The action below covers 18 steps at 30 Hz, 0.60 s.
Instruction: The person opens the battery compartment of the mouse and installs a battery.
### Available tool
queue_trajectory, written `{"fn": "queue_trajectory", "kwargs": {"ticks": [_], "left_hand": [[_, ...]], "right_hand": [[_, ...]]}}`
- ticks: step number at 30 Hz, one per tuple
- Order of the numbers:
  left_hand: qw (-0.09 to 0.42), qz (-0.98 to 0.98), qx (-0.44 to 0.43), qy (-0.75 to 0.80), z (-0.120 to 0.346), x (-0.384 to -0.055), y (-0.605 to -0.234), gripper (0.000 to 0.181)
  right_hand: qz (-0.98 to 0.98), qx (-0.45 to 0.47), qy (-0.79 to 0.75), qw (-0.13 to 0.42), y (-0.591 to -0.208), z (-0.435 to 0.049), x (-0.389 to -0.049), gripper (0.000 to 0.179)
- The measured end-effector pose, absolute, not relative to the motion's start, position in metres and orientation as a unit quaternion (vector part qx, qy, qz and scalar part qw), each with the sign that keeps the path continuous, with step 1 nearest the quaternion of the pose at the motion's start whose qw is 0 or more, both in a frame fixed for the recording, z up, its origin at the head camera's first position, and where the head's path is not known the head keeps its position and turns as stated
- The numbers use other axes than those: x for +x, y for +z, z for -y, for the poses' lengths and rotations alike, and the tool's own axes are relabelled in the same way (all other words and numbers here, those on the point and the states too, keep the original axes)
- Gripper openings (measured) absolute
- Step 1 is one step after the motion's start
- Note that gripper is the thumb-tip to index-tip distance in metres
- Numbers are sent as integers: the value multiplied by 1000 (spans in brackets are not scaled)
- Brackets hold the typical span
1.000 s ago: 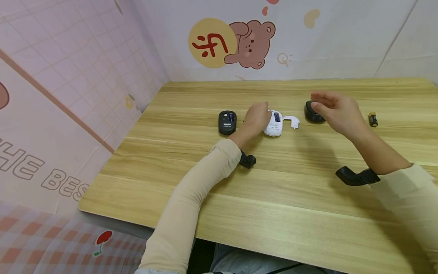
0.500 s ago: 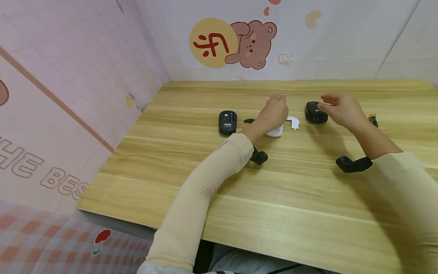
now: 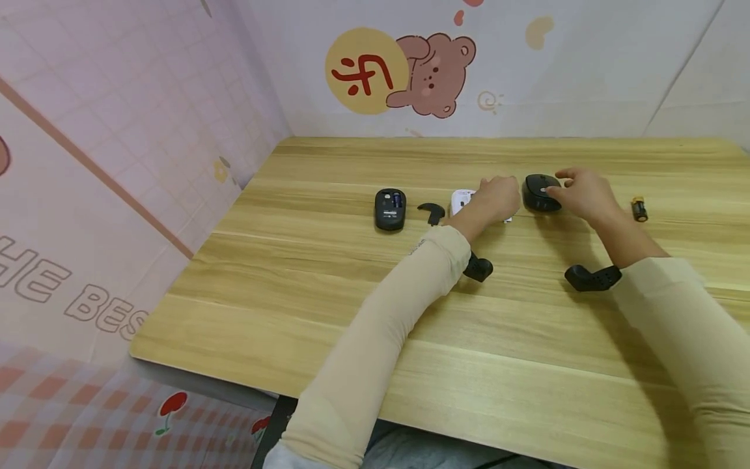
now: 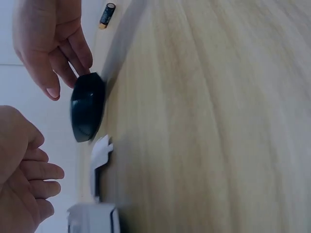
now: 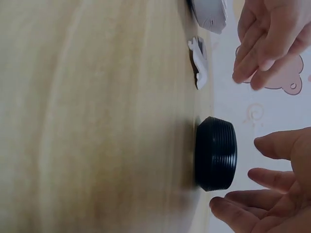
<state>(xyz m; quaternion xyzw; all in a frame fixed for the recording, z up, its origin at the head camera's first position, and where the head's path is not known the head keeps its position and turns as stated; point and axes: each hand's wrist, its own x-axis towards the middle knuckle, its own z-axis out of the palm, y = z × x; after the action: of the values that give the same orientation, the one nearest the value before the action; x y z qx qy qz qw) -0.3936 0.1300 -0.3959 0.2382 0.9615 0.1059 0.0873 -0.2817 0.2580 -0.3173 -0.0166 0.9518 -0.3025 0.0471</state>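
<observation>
A black mouse (image 3: 541, 193) sits upright on the table at the right. My right hand (image 3: 586, 195) is beside it, thumb and fingers spread around its near right side with nothing gripped; a gap shows between thumb and mouse in the right wrist view. My left hand (image 3: 497, 197) hovers with loosely bent, unloaded fingers between that mouse and an upturned white mouse (image 3: 460, 199), which the hand and forearm partly cover. Below the left hand lies the white battery cover (image 5: 199, 63), mostly hidden in the head view.
Further left, a second black mouse (image 3: 390, 210) lies upside down, its battery bay uncovered. Its black cover (image 3: 432, 212) lies between it and the white mouse. A loose battery (image 3: 639, 209) lies right of my right hand. The wooden table (image 3: 263, 293) meets a printed wall at the back.
My left hand has moved right, from the white mouse past it toward the upright black mouse. My right hand has lowered slightly and come to that mouse's right side.
</observation>
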Motion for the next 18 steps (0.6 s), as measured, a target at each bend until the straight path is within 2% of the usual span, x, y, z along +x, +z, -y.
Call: {"fn": "queue_trajectory", "kwargs": {"ticks": [4, 7, 11, 18], "left_hand": [[112, -969, 205, 76, -126, -332, -342, 22], [116, -969, 205, 72, -123, -308, -324, 24], [110, -967, 217, 72, -127, -303, -324, 26], [130, -969, 206, 42, -142, -310, -336, 54]], "right_hand": [[-955, -6, -290, 60, -320, -260, -281, 62], [-957, -6, -284, 65, -323, -262, -280, 62], [-959, -11, -274, 65, -324, -265, -277, 61], [-965, -16, -253, 65, -325, -263, -278, 60]]}}
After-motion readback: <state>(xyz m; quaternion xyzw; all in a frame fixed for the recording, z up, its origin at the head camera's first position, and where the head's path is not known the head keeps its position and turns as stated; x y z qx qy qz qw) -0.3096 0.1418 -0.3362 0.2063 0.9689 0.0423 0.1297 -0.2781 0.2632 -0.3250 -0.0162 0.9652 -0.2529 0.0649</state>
